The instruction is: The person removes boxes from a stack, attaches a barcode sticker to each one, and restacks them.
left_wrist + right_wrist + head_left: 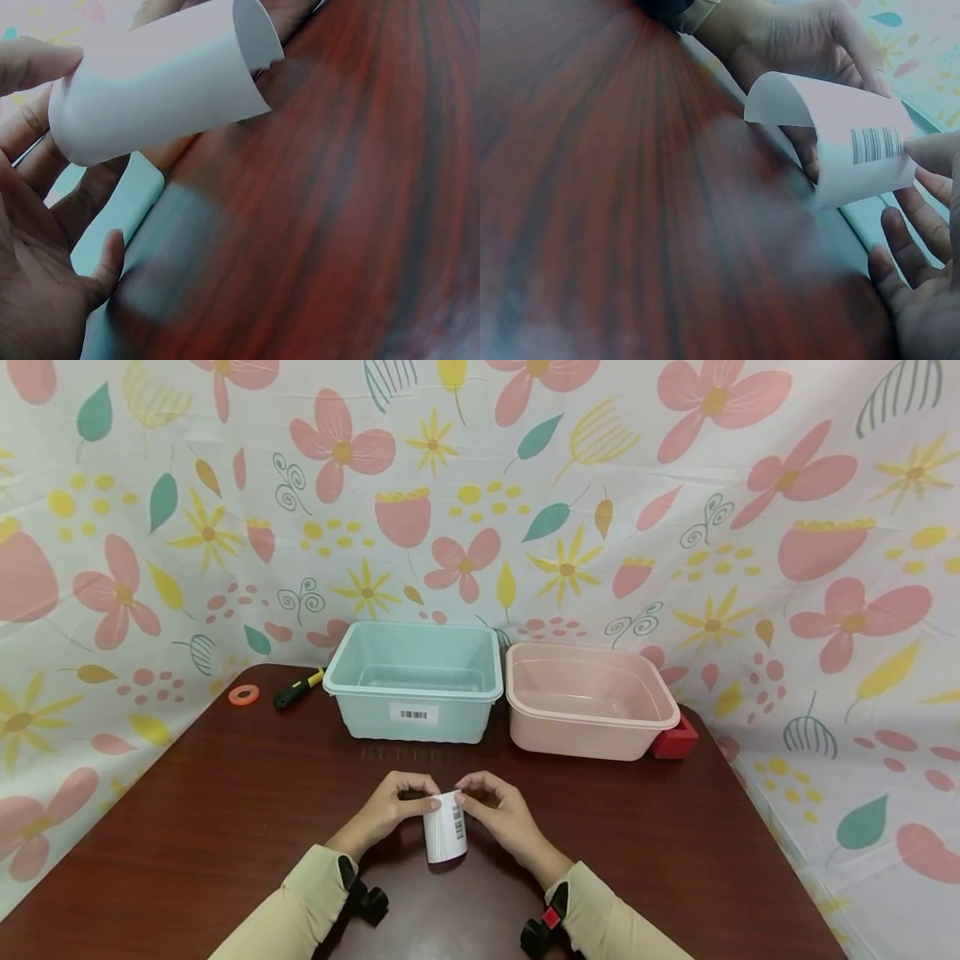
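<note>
The counter (675, 835) is dark wood, backed by a floral sheet (262, 556). The blue bin (360, 710) and pink bin (570, 739) stand beyond the left grip (381, 811) and right grip (512, 823). Counter side edges lie well apart from both grips. Both grips pinch 1 curled label (441, 837) between them. Its long axis runs from the grips toward the person (615, 917); the barcode (459, 822) lies beside the right grip.

two hands (392, 804) (504, 817); one curled sheet (444, 831); two tubs (363, 710) (581, 739)
</note>
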A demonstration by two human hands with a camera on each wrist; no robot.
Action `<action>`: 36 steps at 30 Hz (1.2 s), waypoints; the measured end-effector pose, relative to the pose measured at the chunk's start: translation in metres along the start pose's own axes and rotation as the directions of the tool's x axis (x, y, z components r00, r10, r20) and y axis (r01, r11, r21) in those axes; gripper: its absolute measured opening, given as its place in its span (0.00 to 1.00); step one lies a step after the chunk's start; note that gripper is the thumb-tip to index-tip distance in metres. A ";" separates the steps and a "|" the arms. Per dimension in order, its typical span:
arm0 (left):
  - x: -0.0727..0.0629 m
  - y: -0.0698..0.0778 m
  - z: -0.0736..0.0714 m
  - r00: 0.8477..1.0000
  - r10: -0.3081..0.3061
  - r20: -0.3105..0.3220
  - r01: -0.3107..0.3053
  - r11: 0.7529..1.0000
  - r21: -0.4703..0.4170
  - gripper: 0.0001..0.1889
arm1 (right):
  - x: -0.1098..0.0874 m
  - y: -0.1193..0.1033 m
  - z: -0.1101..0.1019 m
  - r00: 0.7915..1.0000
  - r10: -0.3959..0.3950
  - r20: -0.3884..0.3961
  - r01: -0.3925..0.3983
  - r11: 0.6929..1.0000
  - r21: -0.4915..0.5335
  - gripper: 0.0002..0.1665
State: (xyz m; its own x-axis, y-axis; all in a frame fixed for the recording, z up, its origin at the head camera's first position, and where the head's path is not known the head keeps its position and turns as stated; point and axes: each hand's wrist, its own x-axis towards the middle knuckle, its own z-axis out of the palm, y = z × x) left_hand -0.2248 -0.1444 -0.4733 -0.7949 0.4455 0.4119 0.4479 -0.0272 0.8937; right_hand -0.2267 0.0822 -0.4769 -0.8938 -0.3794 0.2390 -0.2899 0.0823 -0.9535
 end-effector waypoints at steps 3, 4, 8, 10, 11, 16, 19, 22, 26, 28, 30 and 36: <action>0.000 -0.002 0.000 0.998 -0.040 -0.049 0.043 0.998 0.055 0.04 | 0.001 0.000 0.001 0.996 -0.082 -0.024 0.080 0.994 -0.078 0.13; 0.001 -0.002 0.000 0.996 -0.055 -0.069 0.060 0.996 0.072 0.04 | 0.001 -0.001 0.001 0.994 -0.105 -0.036 0.101 0.991 -0.092 0.13; 0.003 -0.006 0.000 0.985 -0.119 -0.128 0.135 0.983 0.124 0.04 | 0.000 -0.015 0.002 0.985 -0.158 -0.068 0.153 0.985 -0.083 0.14; 0.004 -0.007 0.001 0.981 -0.134 -0.139 0.154 0.978 0.138 0.04 | -0.003 -0.024 0.002 0.986 -0.157 -0.056 0.152 0.985 -0.079 0.14; 0.004 -0.007 0.001 0.980 -0.139 -0.142 0.159 0.977 0.143 0.04 | -0.004 -0.028 0.002 0.986 -0.157 -0.047 0.153 0.985 -0.084 0.13; 0.004 -0.006 0.002 0.981 -0.151 -0.124 0.166 0.978 0.124 0.05 | -0.008 -0.037 0.003 0.986 -0.163 -0.028 0.158 0.979 -0.125 0.12; 0.004 -0.004 0.003 0.980 -0.171 -0.102 0.180 0.979 0.092 0.06 | -0.009 -0.037 0.003 0.991 -0.134 -0.010 0.132 0.984 -0.124 0.11; 0.004 -0.003 0.003 0.977 -0.195 -0.090 0.202 0.977 0.073 0.07 | -0.010 -0.038 0.004 0.995 -0.101 0.016 0.102 0.986 -0.133 0.11; 0.003 -0.002 0.002 0.978 -0.200 -0.066 0.205 0.976 0.079 0.07 | -0.011 -0.040 0.006 0.995 -0.089 0.042 0.095 0.982 -0.163 0.10; 0.003 -0.001 0.002 0.978 -0.201 -0.053 0.205 0.975 0.084 0.06 | -0.009 -0.031 0.005 0.994 -0.093 0.055 0.101 0.979 -0.174 0.10; 0.004 -0.001 0.002 0.978 -0.203 -0.044 0.206 0.975 0.087 0.06 | -0.006 -0.021 0.004 0.993 -0.102 0.061 0.111 0.977 -0.180 0.10; 0.003 -0.003 0.003 0.978 -0.204 -0.038 0.207 0.973 0.098 0.06 | -0.004 -0.002 0.002 0.992 -0.109 0.060 0.118 0.975 -0.187 0.10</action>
State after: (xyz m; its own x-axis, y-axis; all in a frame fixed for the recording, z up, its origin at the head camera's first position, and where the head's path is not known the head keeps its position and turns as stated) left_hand -0.2271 -0.1409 -0.4753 -0.8843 0.4077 0.2275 0.3120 0.1534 0.9376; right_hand -0.2217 0.0813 -0.4761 -0.8350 -0.4405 0.3297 -0.4522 0.2082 -0.8673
